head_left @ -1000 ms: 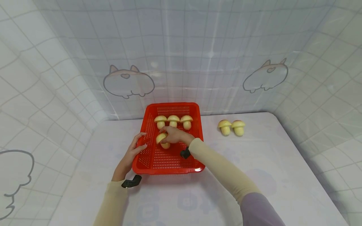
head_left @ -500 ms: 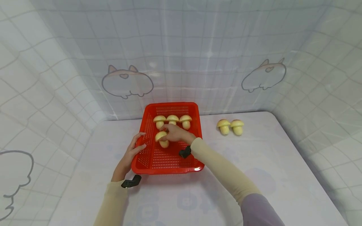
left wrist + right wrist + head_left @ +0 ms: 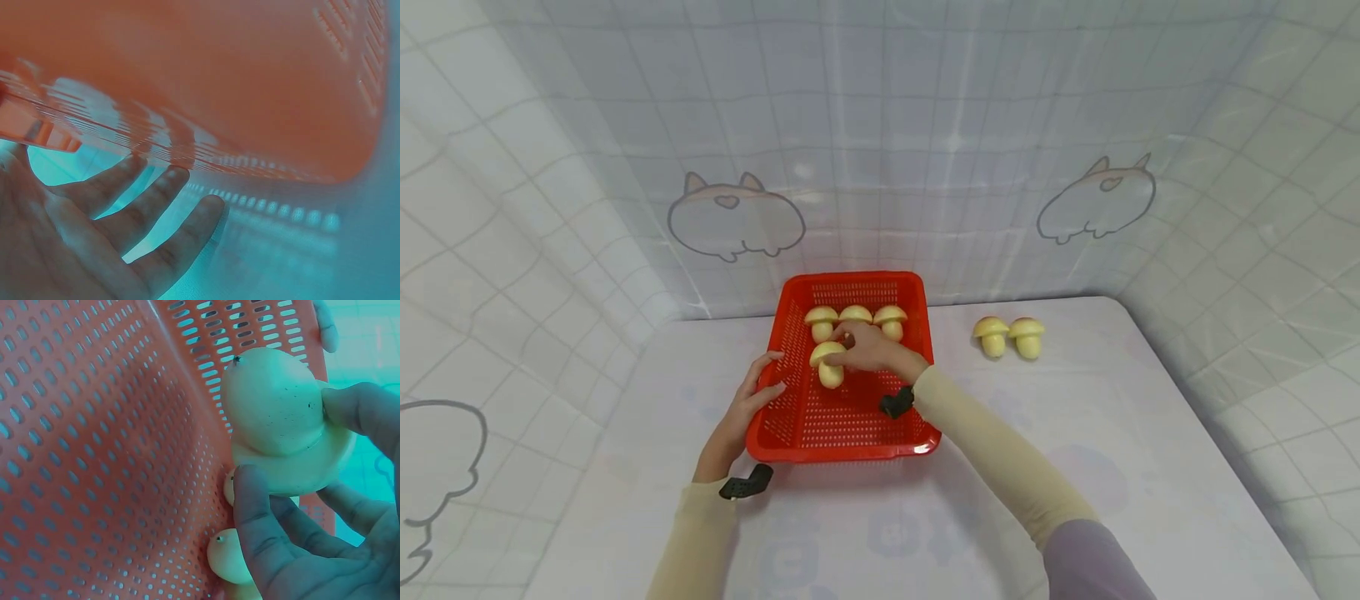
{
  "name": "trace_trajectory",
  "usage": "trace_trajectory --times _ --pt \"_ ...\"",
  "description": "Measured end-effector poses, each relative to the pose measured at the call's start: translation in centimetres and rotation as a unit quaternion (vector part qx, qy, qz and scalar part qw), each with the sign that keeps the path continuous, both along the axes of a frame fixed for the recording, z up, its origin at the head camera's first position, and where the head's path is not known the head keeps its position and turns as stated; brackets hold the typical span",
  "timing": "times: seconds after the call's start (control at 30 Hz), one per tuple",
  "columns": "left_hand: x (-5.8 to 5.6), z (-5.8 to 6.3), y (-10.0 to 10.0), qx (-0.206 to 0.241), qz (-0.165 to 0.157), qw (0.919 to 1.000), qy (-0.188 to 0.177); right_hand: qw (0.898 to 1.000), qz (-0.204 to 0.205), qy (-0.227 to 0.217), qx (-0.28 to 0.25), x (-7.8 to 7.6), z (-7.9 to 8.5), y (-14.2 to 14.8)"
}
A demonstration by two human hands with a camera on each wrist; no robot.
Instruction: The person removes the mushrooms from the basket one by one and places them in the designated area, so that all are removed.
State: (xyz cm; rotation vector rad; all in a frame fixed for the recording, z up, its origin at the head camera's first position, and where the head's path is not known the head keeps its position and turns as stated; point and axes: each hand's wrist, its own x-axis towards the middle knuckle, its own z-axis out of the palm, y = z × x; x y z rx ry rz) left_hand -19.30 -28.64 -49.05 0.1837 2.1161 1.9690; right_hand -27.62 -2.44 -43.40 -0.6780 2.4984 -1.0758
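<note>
My right hand (image 3: 872, 347) pinches a pale yellow toy mushroom (image 3: 829, 375) inside the red plastic basket (image 3: 850, 454). In the right wrist view, thumb and fingertips hold this mushroom (image 3: 269, 403) by its cap, its stem end facing the camera. Just beyond it, a row of three like mushrooms (image 3: 822, 321) lies along the basket's far end; my fingers partly cover the middle one. My left hand (image 3: 747, 406) grips the basket's left rim. The left wrist view shows several of its fingers (image 3: 147, 209) outside, tips against the wall.
Two more toy mushrooms (image 3: 992, 337) lie side by side on the white table (image 3: 1045, 433), right of the basket. A grid-patterned curtain with cartoon animal drawings (image 3: 737, 221) rises behind the table, with similar walls at both sides.
My right hand has moved the held mushroom slightly toward the far row and turned it more upright, stem toward me. The left hand stays at the basket's rim.
</note>
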Motion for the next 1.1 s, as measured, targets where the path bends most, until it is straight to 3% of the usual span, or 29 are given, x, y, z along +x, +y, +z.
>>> trace_trajectory --times 0.3,0.57,0.83,1.1 --pt "0.3 -0.5 -0.4 0.001 -0.001 1.0000 0.006 1.000 0.004 -0.004 -0.017 0.5 0.9 0.8" --pt "0.0 -0.5 0.0 0.015 -0.002 0.9998 0.012 0.995 -0.007 -0.048 -0.084 1.0 2.7 2.6" --pt "0.6 -0.6 -0.6 0.001 0.006 1.0000 0.002 0.997 -0.019 -0.009 -0.068 1.0 2.3 3.7" --pt "0.6 -0.6 -0.9 0.012 -0.005 0.9999 0.010 0.994 -0.029 -0.033 -0.098 0.9 2.4 4.8"
